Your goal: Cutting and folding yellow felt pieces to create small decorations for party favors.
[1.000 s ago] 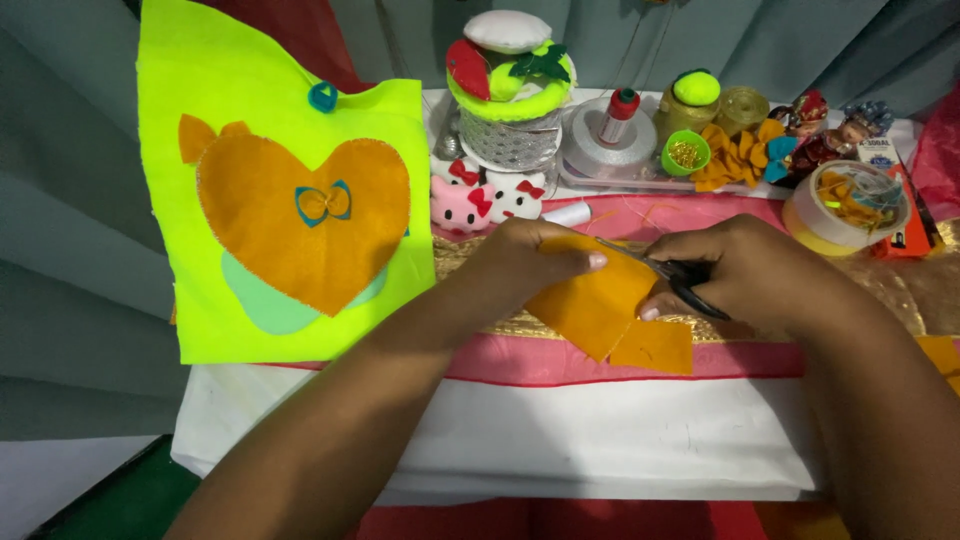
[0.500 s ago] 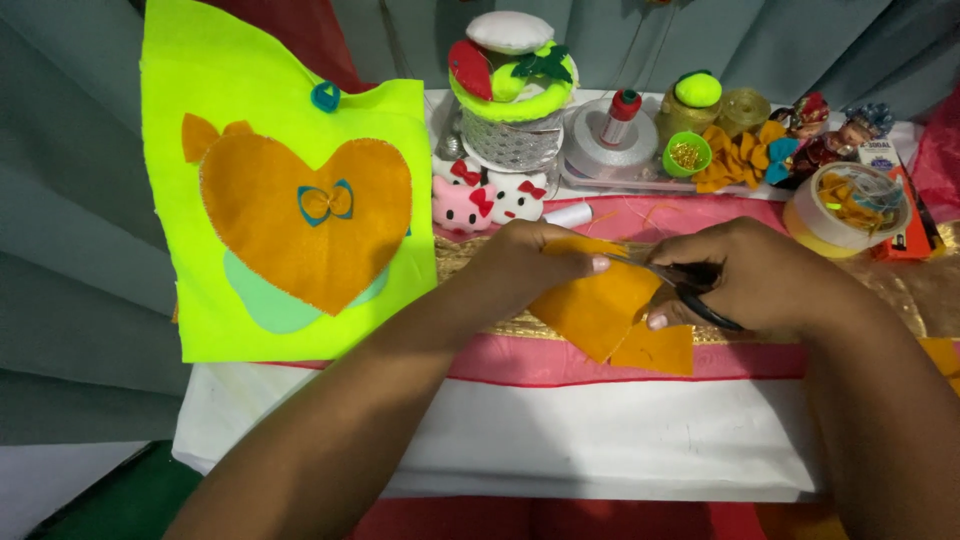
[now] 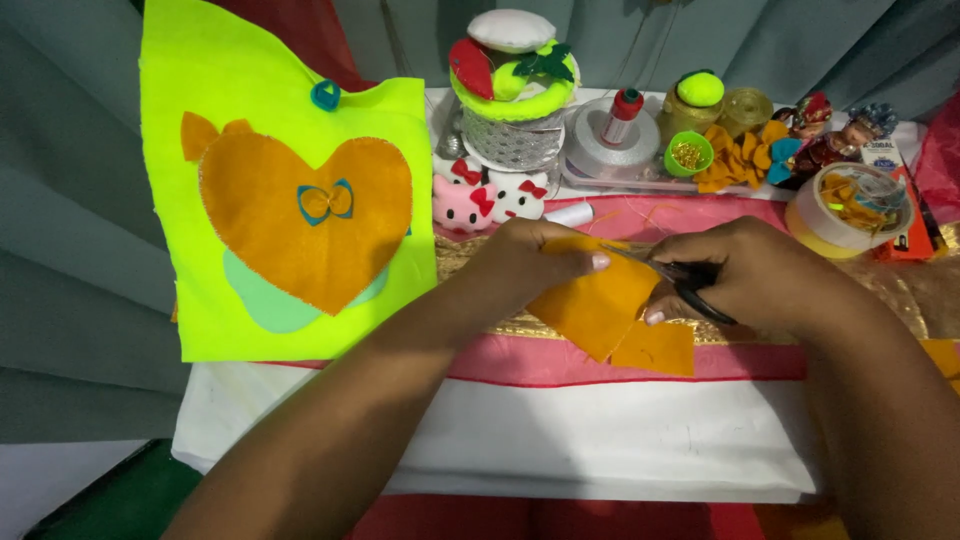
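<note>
Orange felt piece (image 3: 597, 303), at centre frame above the worktop (image 3: 600, 440), is pinched by the left hand (image 3: 530, 262) while the right hand (image 3: 755, 275) grips black scissors (image 3: 690, 285) mid-cut, so the next snip likely needs the felt held taut.

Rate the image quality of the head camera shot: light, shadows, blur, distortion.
Head view: bright, even light, with only soft shadows under the left hand and right hand. The orange felt piece and scissors are slightly soft but readable. The neon yellow panel looks oversaturated. The forearms loom large at the bottom edge, a wide-angle effect.
</note>
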